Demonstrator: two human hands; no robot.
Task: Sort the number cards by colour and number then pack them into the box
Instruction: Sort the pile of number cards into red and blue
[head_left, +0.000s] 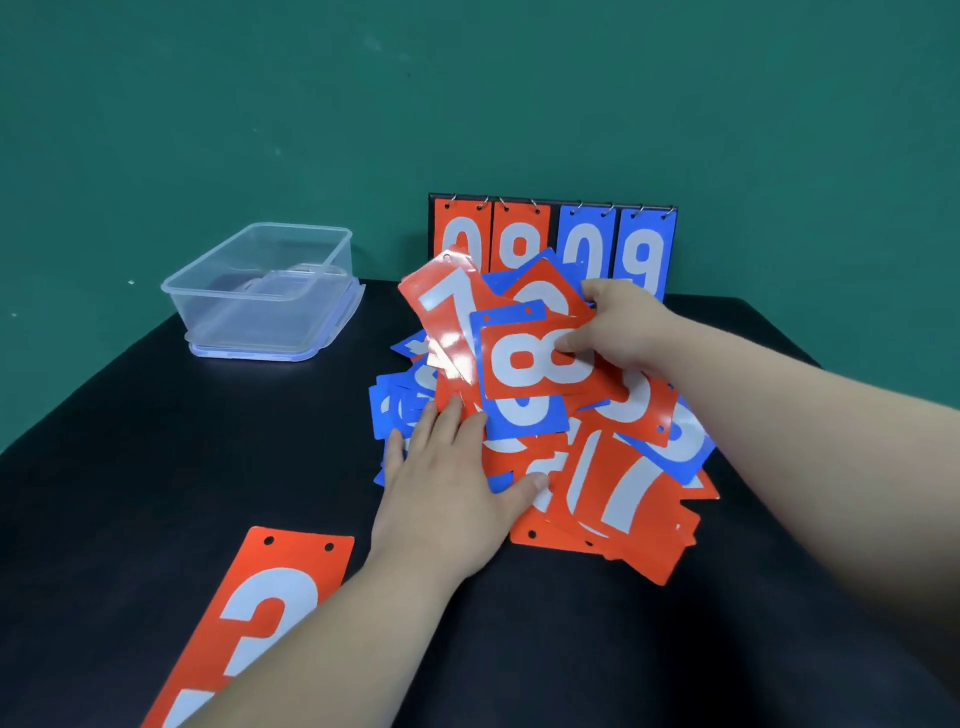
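Observation:
A loose heap of red and blue number cards (613, 483) lies on the black table. My right hand (618, 325) grips a fanned bunch of cards lifted above the heap; a red 8 card (530, 364) faces me on top, with a blue card and a red 7 card (447, 317) behind it. My left hand (452, 483) lies flat, fingers spread, on the heap's left side. One red card showing a 3 (260, 608) lies apart at the near left, partly under my left forearm. The clear plastic box (265, 280) stands open and empty at the far left.
A flip scoreboard (553, 234) stands against the green wall behind the heap, showing two red and two blue number cards on rings. The box rests on its clear lid (249, 351). The black table (130, 441) ends at the left and far edges.

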